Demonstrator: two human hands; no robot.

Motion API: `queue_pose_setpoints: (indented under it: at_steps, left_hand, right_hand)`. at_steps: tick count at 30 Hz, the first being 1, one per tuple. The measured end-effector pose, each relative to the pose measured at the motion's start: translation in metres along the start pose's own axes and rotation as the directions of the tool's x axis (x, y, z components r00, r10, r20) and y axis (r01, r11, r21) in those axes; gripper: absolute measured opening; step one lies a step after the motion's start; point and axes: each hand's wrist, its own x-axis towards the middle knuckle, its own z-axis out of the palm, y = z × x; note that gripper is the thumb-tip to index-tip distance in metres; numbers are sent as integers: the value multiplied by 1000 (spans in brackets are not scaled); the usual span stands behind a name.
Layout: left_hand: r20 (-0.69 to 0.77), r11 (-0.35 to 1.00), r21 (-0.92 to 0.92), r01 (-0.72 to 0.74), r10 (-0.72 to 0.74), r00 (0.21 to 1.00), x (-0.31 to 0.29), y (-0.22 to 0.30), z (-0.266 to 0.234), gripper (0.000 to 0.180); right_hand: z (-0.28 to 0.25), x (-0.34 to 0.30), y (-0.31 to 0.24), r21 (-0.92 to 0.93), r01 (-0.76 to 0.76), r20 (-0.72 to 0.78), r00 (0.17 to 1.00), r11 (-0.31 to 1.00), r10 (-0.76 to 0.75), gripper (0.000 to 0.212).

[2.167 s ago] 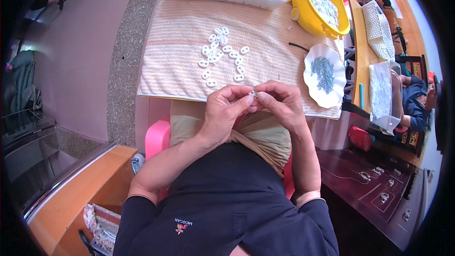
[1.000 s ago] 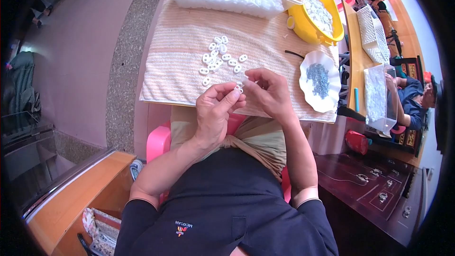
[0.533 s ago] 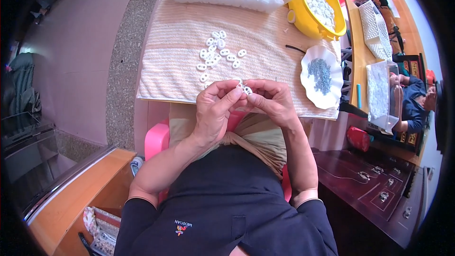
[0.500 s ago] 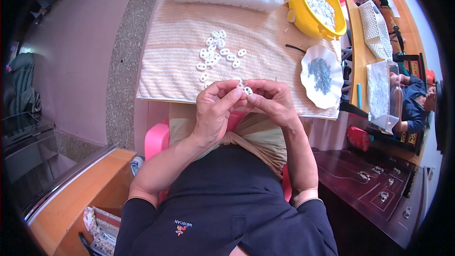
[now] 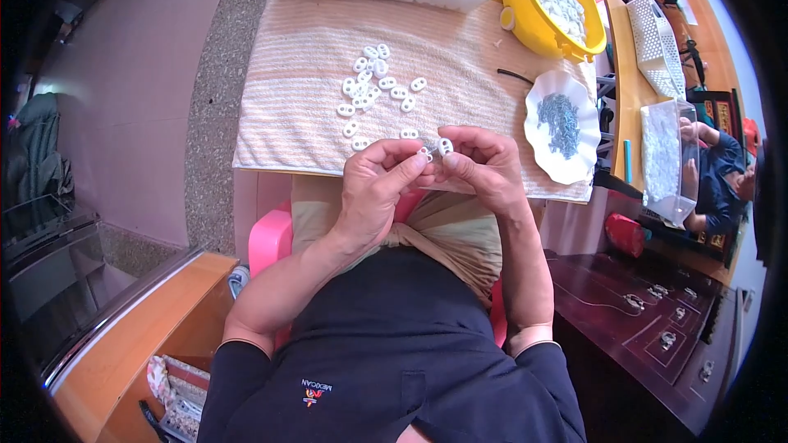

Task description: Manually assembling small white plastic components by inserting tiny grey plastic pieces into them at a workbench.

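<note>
Pinches a small white ringed piece [image 5: 426,155] between thumb and fingers of the left hand [image 5: 384,174], over the near edge of the towel-covered desk [image 5: 460,45]. Holds a white 2-holed link [image 5: 445,147] upright in the right hand [image 5: 486,171], thumb against fingers, just right of the ringed piece; cannot tell if touching. Has matching loose links [image 5: 361,97] scattered farther off to the left, with 1 single link [image 5: 409,134] just beyond the hands. Has a wavy white dish [image 5: 548,169] of small grey pieces [image 5: 561,125] to the right, and at the far right a yellow basin [image 5: 535,31].
</note>
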Motion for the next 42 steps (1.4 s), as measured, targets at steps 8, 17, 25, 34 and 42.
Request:
queue_pose_setpoints:
  at_steps: [8,17,25,34,42]
  left_hand:
    - [4,999,41,3,-3,1000,1,-1,0,18]
    - [31,998,69,11,-13,999,1,-1,0,17]
    - [42,996,85,-1,-2,999,1,-2,0,17]
    - [48,994,106,8,-13,999,1,-3,-1,17]
    - [47,993,115,25,-31,998,2,-1,0,17]
  right_hand:
    - [0,-1,0,-33,42,9,999,999,-42,30]
    - [-2,-3,-4,-118,4,-15,1000,993,-5,31]
    - [-4,-3,-4,-164,52,29,998,985,-47,28]
    - [-3,-3,-6,-138,35,35,999,990,-30,27]
    - [-2,-4,-7,-122,15,42,999,992,-9,28]
